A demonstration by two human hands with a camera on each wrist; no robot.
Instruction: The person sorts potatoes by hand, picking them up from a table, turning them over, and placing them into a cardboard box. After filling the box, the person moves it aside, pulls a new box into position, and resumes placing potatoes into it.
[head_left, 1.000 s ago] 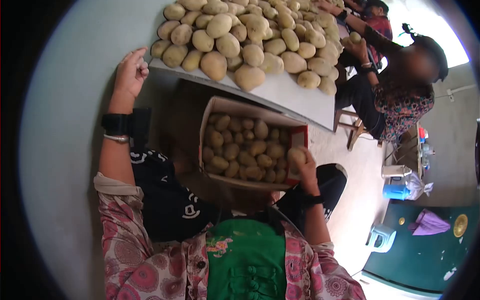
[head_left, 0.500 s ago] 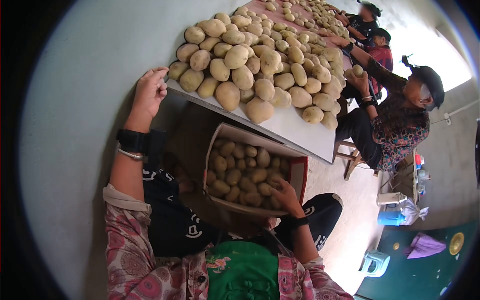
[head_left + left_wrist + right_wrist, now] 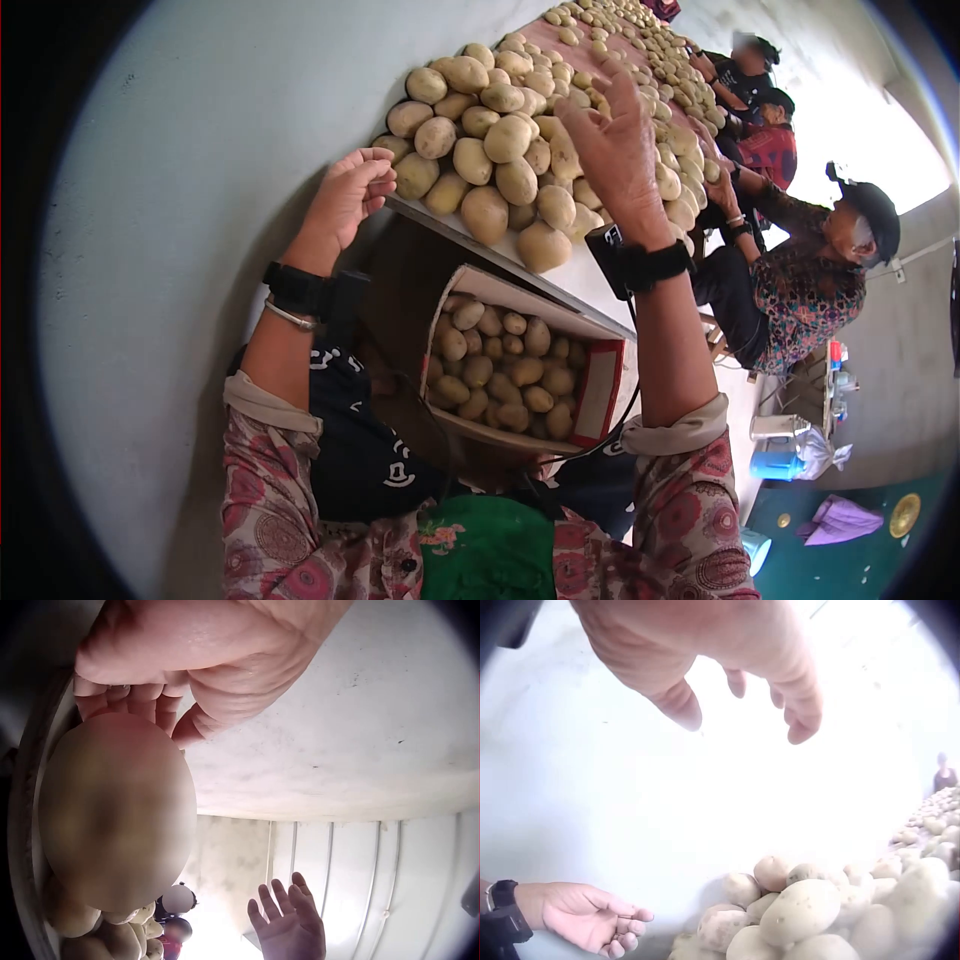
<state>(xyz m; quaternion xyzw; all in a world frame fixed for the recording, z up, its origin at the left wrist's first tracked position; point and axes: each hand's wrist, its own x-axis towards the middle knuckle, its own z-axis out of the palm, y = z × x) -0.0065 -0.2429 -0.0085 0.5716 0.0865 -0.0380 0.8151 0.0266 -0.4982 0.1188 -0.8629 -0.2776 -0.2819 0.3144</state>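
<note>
A heap of potatoes [image 3: 507,138] covers the near end of the table [image 3: 600,293]. My right hand [image 3: 620,150] is raised over this heap, its fingers spread and slightly bent around nothing. In the right wrist view, bare air shows between the right hand's fingers [image 3: 802,712] and the potatoes [image 3: 802,909] below. By the table's left corner, next to the wall, my left hand [image 3: 345,200] lies with loosely curled fingers and holds nothing. Below the table edge, an open cardboard box [image 3: 603,390] contains many smaller potatoes [image 3: 527,372].
A pale wall [image 3: 200,150] runs along the left. Other people sit along the table's right side, the closest in a patterned shirt [image 3: 810,300]. More potatoes lie farther along the reddish tabletop. Blue container [image 3: 776,465] and purple cloth [image 3: 842,520] are at the lower right.
My right hand held a potato at the box's right side, then reached among the potatoes inside; now it is up over the table heap without one. The left hand stays by the corner.
</note>
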